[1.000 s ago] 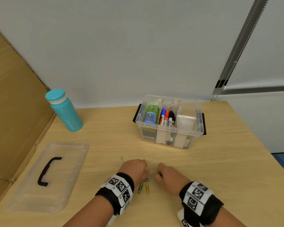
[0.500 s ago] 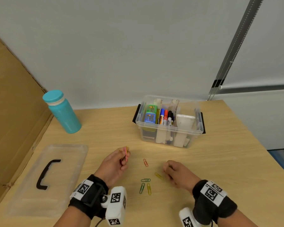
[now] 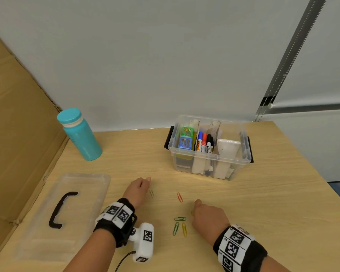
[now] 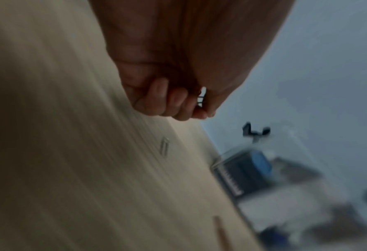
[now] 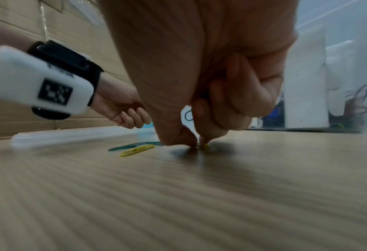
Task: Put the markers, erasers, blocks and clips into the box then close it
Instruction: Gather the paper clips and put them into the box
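Right hand pinches a yellow clip flat on the table; left hand, fingers curled round clips, nears another; lift by an edge.

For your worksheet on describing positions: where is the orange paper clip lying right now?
In the head view the orange paper clip lies flat on the table, between the left hand and right hand, nearer than the box.
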Demonstrator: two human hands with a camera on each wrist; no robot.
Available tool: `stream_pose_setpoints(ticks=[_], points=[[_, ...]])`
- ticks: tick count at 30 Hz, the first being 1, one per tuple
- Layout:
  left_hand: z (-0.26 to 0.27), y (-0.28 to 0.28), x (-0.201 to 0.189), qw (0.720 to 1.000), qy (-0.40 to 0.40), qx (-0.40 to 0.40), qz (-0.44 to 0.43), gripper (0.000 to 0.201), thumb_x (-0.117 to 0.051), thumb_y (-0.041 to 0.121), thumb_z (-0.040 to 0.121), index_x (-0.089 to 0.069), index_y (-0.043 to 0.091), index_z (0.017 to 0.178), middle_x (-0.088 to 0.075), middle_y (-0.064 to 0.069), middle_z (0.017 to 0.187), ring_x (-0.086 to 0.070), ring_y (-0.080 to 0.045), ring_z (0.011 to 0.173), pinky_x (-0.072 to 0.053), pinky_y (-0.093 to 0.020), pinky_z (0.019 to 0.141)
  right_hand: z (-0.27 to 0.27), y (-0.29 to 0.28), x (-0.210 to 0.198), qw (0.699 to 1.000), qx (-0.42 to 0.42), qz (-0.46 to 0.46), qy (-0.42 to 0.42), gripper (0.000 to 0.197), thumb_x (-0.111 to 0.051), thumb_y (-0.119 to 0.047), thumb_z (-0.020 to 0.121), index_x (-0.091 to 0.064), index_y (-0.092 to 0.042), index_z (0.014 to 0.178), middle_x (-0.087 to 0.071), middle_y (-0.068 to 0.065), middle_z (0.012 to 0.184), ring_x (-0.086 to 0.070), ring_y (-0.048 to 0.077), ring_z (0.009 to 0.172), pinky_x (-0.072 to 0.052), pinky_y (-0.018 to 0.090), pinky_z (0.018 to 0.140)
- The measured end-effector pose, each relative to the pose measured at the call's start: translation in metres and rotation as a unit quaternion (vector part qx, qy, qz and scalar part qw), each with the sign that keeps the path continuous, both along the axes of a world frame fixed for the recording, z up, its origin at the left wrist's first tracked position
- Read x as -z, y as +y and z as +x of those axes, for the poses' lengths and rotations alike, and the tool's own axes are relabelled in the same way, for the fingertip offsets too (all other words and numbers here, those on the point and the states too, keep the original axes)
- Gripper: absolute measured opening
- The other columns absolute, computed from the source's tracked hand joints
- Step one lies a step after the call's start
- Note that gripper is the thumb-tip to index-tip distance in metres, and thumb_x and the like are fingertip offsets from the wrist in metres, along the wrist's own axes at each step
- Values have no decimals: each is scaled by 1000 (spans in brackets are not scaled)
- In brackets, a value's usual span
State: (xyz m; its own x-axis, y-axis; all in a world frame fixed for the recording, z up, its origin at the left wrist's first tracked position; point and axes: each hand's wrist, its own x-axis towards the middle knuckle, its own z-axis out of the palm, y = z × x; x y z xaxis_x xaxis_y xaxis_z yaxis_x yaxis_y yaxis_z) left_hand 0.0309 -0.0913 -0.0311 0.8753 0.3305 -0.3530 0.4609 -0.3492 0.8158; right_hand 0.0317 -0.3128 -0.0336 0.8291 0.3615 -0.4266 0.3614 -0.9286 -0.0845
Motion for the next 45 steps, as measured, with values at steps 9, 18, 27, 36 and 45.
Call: stream_pose_setpoints(ticks=[9,18,27,36,45], points=[[4,-9,0,938,132,136,289,31,-35,22,99,-35,3,124,-63,-10,99,-57,-21,81,-42,-28,71,16,-21,-14,913,93,349,190,23,-35,-33,94,-40,-22,75,-42,-4,68,-39,11,57,-34,25,54],[10,-14,9,935,152,120,298,37,-43,36,97,-44,6,119,-64,-10,105,-60,-23,90,-44,-28,73,39,-11,-7,709,289,552,329,19,-36,-17,97,-51,-11,86,-48,1,63,-34,11,49,-26,20,36],[10,-12,5,935,120,137,304,17,-38,19,96,-48,6,101,-62,-8,86,-57,-24,76,-40,-27,65,34,42,1,987,60,150,17,26,-38,-24,97,-46,-7,116,-64,9,106,-62,26,93,-41,31,69],[-28,-8,-26,930,-16,-69,-361,21,-39,15,101,-46,11,81,-51,-3,73,-32,-7,46,-28,-17,38,32,45,-7,987,87,113,71,26,-40,-23,95,-45,-8,115,-61,8,108,-58,22,91,-42,29,73],[-49,-5,-22,843,-39,-69,-532,23,-40,9,93,-55,5,109,-51,-2,67,-45,-10,53,-41,-20,44,9,-31,-10,516,288,674,443,22,-43,-27,88,-46,-11,74,-36,5,62,-29,14,47,-31,25,43]])
